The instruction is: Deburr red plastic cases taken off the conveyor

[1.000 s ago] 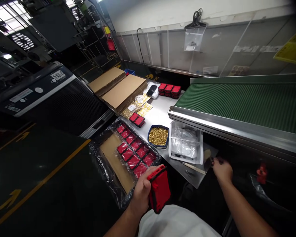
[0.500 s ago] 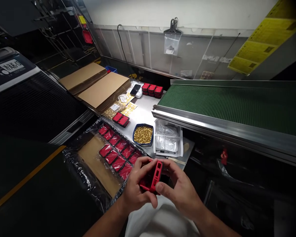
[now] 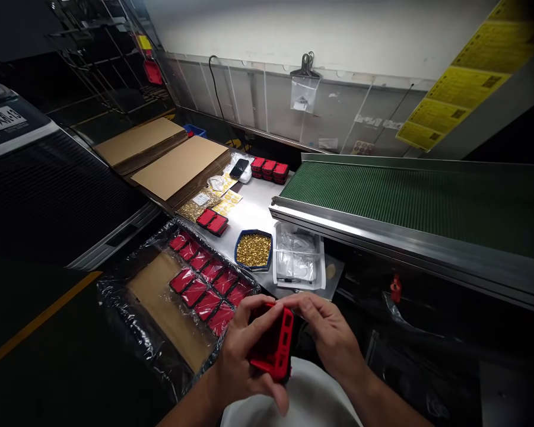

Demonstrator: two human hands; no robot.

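Observation:
My left hand (image 3: 242,350) is wrapped round a red and black plastic housing (image 3: 283,347), which stands tilted with its slotted red edge turned up. The fingers and thumb of my right hand (image 3: 331,335) are drawn together at the housing's far top corner; whatever they pinch there is hidden. Beyond my hands, a blue tray (image 3: 237,261) holds many small gold-coloured metal parts. Beside it a white bin (image 3: 323,273) contains clear plastic bags. To the left, a box lined with black plastic (image 3: 137,332) holds rows of red and black pieces under clear film.
A green ribbed conveyor (image 3: 360,196) with a metal rail runs off to the right. Cardboard stacks (image 3: 182,169) lie at the back left. Several red and black pieces (image 3: 269,170), a phone (image 3: 239,168) and a bag of gold parts (image 3: 198,204) rest on the table.
My right thumb has left the housing's near lower edge and moved up to the fingers at the top corner. My left hand keeps its hold. The view has shifted slightly.

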